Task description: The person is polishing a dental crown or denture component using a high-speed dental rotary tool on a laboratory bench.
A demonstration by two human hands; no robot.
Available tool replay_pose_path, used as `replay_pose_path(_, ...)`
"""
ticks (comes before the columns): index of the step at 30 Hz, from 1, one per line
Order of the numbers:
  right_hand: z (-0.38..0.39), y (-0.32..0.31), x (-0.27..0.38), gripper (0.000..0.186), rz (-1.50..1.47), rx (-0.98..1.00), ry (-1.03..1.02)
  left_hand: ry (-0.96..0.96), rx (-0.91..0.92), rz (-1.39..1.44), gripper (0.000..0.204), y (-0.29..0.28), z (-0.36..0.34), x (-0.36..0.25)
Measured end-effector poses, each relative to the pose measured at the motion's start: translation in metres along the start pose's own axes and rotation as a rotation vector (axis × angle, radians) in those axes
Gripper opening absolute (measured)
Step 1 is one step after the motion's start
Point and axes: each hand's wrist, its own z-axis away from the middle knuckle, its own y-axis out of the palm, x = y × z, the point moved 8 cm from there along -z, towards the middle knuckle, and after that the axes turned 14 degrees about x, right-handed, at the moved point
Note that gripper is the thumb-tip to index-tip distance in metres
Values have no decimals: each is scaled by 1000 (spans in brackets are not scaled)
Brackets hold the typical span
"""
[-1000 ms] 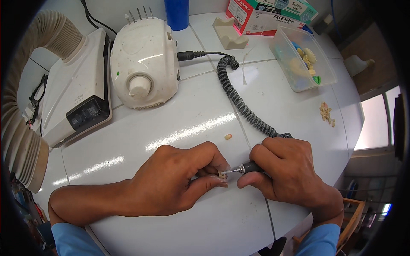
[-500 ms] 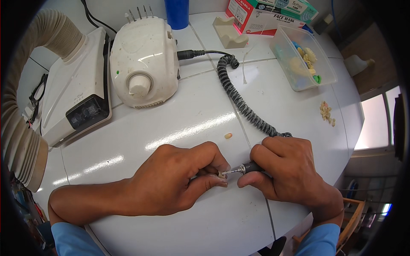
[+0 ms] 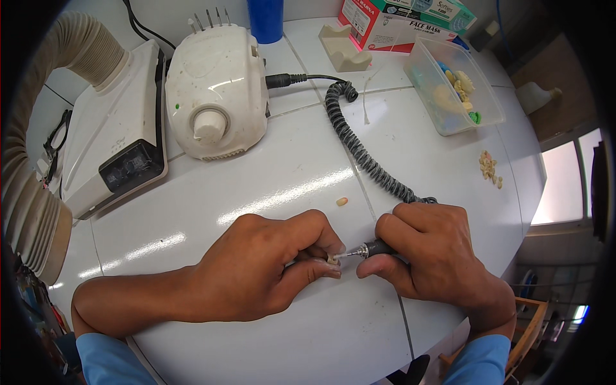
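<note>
Cream-coloured small piece (image 3: 333,260), over the white tabletop (image 3: 256,353), clamped between the thumb and curled forefinger of the left hand (image 3: 266,266). The right hand (image 3: 427,250) has its fingers closed around a dark handpiece (image 3: 377,249); the slender metal bit (image 3: 351,254) points leftward, its tip at the piece, contact being too small to tell. Just beyond the hands lies a loose yellowish piece (image 3: 342,201). A grey coiled cord (image 3: 369,165) extends from beside the right hand toward a white control unit (image 3: 217,83). At right, a heap of small pieces (image 3: 488,169) lies near a clear plastic container (image 3: 423,114); at far left, a ribbed hose (image 3: 99,51) joins a white box (image 3: 106,131).
</note>
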Motion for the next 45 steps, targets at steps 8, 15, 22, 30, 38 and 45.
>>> replay_pose_path(8, 0, 0, 0, 50, -3, 10, -4, -9, 7, 1, 21, 1, 0, 0)
replay_pose_path(15, 1, 0, 0, 50, 5, 9, 1, 1, 4, 2, 21, 1, 0, 0)
replay_pose_path(22, 1, 0, -1, 51, 8, 13, 10, 1, 10, -18, 21, 0, 0, -1)
replay_pose_path(30, 0, -1, -2, 50, -8, 17, 0, 10, 2, -12, 21, -1, -1, -1)
replay_pose_path(38, 3, -9, -21, 48, -31, -144, 103, 86, -122, 3, 18, -3, 2, -1)
replay_pose_path(45, -2, -10, -49, 55, 29, -248, 213, 82, -264, -222, 18, -9, 1, -8)
